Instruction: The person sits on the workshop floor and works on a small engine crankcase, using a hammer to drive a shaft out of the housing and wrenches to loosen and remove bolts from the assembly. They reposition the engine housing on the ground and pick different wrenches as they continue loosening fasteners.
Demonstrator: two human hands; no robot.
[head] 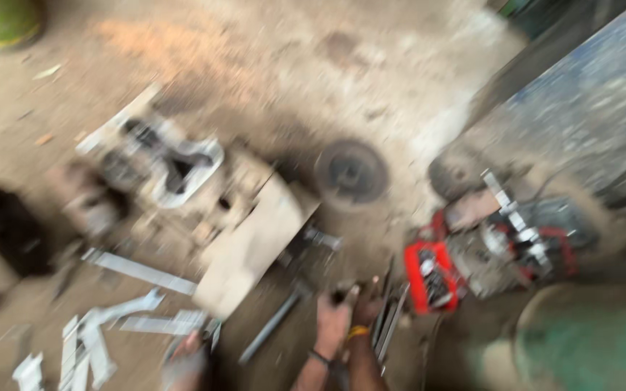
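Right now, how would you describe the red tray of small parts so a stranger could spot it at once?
Start at the big dusty grey slab along the right edge and drop to the cluttered machine part at its foot. The red tray lies on the dirt floor at that part's left side, right of the two hands. It is the only bright red open box; its neighbours are grey metal.

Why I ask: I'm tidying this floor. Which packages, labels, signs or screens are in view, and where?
Cardboard piece: centre of the dirt floor, flat, tan, a tilted rectangle.
Red tray: right of centre, rectangular, holding small dark and silvery pieces.
No label, sign or screen can be made out; the picture is blurred.
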